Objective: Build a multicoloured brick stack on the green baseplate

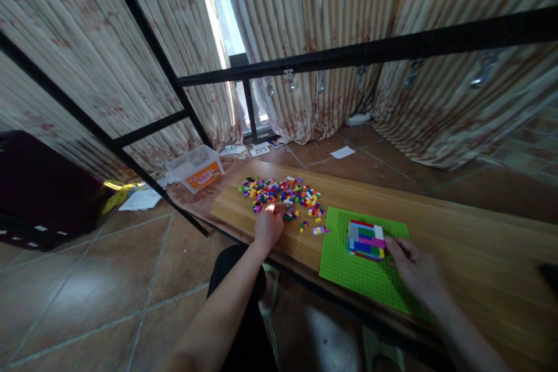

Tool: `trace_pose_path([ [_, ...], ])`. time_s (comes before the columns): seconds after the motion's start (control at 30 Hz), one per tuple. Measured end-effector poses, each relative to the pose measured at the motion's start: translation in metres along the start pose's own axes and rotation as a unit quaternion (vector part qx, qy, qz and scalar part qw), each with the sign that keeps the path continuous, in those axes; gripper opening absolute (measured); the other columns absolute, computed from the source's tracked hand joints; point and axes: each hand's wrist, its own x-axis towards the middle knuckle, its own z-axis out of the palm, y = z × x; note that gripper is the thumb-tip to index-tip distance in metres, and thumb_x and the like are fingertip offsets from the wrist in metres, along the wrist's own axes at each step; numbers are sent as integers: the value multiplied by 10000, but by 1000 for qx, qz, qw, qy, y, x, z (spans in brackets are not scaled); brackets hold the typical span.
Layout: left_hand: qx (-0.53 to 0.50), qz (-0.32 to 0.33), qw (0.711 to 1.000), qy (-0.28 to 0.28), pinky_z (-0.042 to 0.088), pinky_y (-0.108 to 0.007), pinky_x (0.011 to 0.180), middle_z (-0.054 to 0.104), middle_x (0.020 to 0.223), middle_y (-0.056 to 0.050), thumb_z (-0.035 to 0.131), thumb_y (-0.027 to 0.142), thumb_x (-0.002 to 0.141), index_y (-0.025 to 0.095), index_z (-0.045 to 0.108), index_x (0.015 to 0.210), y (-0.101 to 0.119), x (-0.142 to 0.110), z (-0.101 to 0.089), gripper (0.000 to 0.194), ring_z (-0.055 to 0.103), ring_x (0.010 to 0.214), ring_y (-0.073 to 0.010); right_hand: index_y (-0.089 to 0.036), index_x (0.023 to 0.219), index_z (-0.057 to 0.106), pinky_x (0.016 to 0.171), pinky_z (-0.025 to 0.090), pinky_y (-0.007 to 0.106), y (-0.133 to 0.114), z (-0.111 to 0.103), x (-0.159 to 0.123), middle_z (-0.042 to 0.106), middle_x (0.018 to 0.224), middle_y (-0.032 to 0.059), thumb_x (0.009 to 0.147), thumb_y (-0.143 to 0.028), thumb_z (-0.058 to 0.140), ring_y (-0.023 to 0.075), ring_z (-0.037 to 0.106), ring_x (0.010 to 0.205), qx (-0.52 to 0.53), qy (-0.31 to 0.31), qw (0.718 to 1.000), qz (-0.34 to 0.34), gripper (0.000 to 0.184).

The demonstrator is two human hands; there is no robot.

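A low block structure of toy bricks in red, white, magenta, blue, green and grey sits on a green baseplate. My right hand is at the structure's right side, its fingers closed against the edge by the magenta and white bricks. To the left lies a loose pile of small coloured toy bricks. At the pile's near edge is my left hand, fingers bent down among the bricks; what they pinch, if anything, is hidden. A few stray bricks lie between pile and baseplate.
The wooden bench top runs rightward under a black metal frame. A clear plastic box with an orange label stands at the left end. Curtains hang behind. A dark suitcase-like object is at far left.
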Motion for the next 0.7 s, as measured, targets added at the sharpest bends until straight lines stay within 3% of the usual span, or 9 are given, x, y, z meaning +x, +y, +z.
trace_pose_path([
  [0.13, 85, 9, 996, 22, 500, -307, 917, 680, 1152, -114, 486, 156, 877, 162, 643, 1167, -12, 37, -16, 330, 638, 1056, -213, -170, 980, 738, 632, 488, 364, 5, 1, 1, 717, 617, 80, 822, -626, 429, 296, 701, 660, -5, -9, 1000, -2, 573],
  [0.3, 131, 30, 991, -9, 482, -340, 951, 672, 1149, -121, 481, 127, 862, 188, 698, 1114, -24, 80, -28, 338, 622, 1082, -244, -180, 1000, 731, 634, 489, 362, 10, 2, 2, 723, 635, 66, 839, -629, 414, 290, 699, 661, -17, -18, 1000, -4, 573],
  [0.7, 145, 138, 975, -96, 450, -315, 999, 656, 1117, -90, 520, 130, 839, 225, 740, 1084, -22, 72, -19, 342, 585, 1084, -216, -199, 921, 730, 642, 480, 371, 0, 0, -1, 719, 637, 70, 830, -615, 394, 302, 699, 691, -37, -13, 999, 4, 543],
])
